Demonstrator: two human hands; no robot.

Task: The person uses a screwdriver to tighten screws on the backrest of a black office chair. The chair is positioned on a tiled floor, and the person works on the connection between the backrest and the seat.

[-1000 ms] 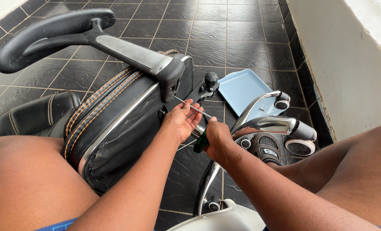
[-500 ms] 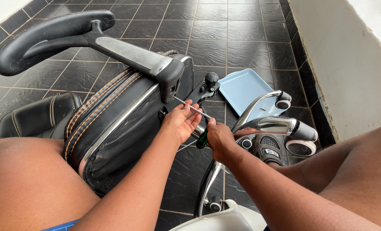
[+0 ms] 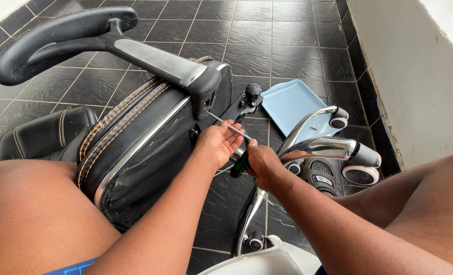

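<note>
A black office chair (image 3: 135,132) lies on its side on dark tiles, its armrest (image 3: 58,38) up at the left and its chrome wheeled base (image 3: 320,147) at the right. My right hand (image 3: 264,165) grips the green-and-black handle of a screwdriver (image 3: 239,165). Its thin metal shaft (image 3: 229,126) points up-left toward the underside of the seat. My left hand (image 3: 218,142) pinches and steadies that shaft close to the seat mechanism, near a black lever knob (image 3: 252,94).
A pale blue tray (image 3: 292,104) lies on the floor behind the base. A white wall (image 3: 409,76) runs along the right. Castors (image 3: 361,173) stick out toward it. My bare legs fill the lower corners, and a white curved object (image 3: 257,262) sits at the bottom edge.
Both hands stay on the screwdriver at the seat's underside, with only a slight shift of the fingers. The chair has not moved.
</note>
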